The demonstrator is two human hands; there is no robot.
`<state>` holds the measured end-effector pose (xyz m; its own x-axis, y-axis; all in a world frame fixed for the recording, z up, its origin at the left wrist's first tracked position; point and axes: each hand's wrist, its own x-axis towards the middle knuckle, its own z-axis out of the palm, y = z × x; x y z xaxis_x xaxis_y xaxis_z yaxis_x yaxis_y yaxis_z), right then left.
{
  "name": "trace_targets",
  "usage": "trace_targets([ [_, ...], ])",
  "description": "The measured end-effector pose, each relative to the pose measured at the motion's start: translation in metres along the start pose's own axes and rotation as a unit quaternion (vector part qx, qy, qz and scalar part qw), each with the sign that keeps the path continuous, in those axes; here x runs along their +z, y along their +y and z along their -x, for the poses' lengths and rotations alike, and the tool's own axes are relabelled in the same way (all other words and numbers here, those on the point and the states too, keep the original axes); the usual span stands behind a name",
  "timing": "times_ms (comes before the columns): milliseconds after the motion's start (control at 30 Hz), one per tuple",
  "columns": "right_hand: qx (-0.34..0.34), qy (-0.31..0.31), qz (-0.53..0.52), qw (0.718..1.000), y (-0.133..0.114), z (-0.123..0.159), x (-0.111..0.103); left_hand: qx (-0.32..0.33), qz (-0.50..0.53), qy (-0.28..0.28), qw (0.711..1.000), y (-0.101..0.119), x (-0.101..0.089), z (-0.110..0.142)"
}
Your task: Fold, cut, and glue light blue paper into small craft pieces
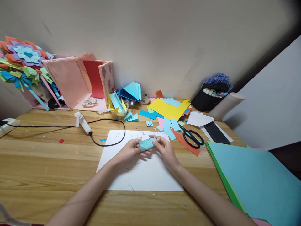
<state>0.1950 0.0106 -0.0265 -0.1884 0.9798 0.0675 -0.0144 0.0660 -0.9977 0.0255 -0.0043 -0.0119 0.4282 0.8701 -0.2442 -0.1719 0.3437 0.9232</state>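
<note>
A small light-blue strip of paper [146, 144] is held between both hands above a white sheet [145, 175] on the wooden table. My left hand [130, 150] grips its left end, fingers partly beneath it. At the right end, my right hand [166, 152] pinches the strip between thumb and fingers. The paper looks slightly bent, with a raised upper edge. Faint coloured marks dot the white sheet under the hands. Beyond them lies a small folded light-blue heart [149, 123].
Black-handled scissors [192, 138] rest right of the sheet among paper scraps and a yellow sheet [170, 109]. A white glue gun [82, 122] with a black cord stands at left. Stacked coloured paper [256, 175] covers the right side. Behind are a pink box [68, 83] and paper flowers [25, 55].
</note>
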Motion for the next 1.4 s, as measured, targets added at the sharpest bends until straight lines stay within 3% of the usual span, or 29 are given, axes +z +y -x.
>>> trace_targets([
  [67, -0.020, 0.010, 0.019, 1.000, -0.001, -0.001, 0.000, -0.002, 0.026, 0.003, 1.000, 0.000, 0.000, 0.000],
  [167, -0.069, 0.013, 0.054, 0.996, -0.004, -0.002, 0.001, 0.007, 0.061, 0.053, 0.997, 0.002, 0.000, -0.001],
  [267, -0.119, -0.019, 0.071, 0.990, -0.009, 0.000, 0.003, 0.020, 0.010, 0.086, 0.996, 0.005, 0.001, 0.000],
  [467, -0.184, -0.095, 0.108, 0.972, -0.015, 0.004, -0.004, -0.008, -0.071, 0.010, 0.997, 0.019, -0.003, 0.009],
  [633, -0.238, -0.161, 0.151, 0.946, -0.014, 0.002, -0.010, 0.003, -0.120, 0.050, 0.992, 0.019, -0.008, 0.011],
  [800, -0.187, -0.101, 0.128, 0.969, -0.012, 0.000, -0.004, 0.039, -0.127, 0.087, 0.987, 0.008, -0.005, 0.004],
  [1033, -0.073, -0.088, 0.077, 0.990, -0.006, 0.003, 0.002, 0.006, -0.090, 0.010, 0.996, 0.009, 0.000, 0.008],
  [1267, -0.034, -0.041, 0.077, 0.996, 0.001, -0.002, -0.002, -0.027, 0.046, -0.029, 0.998, 0.009, 0.004, 0.009],
  [1400, -0.032, -0.030, 0.084, 0.996, 0.001, -0.002, -0.001, -0.008, -0.034, 0.003, 0.999, 0.004, 0.008, 0.007],
])
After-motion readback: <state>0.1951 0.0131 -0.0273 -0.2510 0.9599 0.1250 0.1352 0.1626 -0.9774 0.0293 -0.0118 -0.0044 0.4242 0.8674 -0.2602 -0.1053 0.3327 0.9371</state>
